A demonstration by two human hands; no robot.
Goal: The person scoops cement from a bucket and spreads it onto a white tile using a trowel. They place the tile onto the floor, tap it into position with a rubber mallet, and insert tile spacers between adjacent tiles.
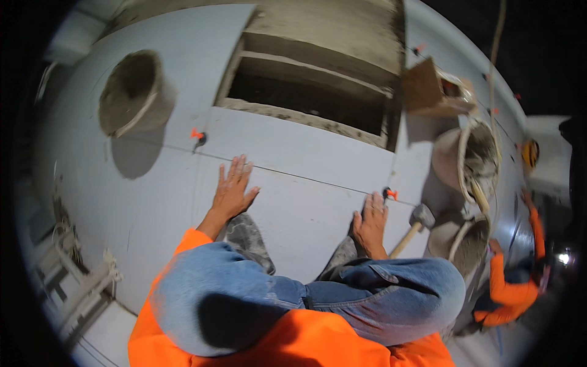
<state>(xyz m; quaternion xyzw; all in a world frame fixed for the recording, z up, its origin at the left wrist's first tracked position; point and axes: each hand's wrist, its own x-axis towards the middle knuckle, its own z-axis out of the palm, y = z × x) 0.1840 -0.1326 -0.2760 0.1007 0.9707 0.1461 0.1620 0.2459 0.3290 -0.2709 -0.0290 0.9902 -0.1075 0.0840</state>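
Observation:
Both of my palms rest flat on a large pale grey floor tile (293, 211). My left hand (231, 191) lies with fingers stretched forward, just short of the dark joint line. My right hand (370, 225) is spread the same way, its fingertips beside an orange-and-black tile levelling clip (389, 194) in the joint. Another such clip (199, 138) stands ahead of my left hand. Right of my right hand lies a mallet (420, 219) with a grey head and wooden handle. Neither hand holds anything.
Ahead is a rectangular opening (306, 85) in the floor. A mortar-crusted bucket (136, 95) stands far left; another bucket (452, 159) holding tools and a mortar container (468, 244) stand right. Behind them is a cardboard box (428, 88). A co-worker in orange (513, 293) crouches at right.

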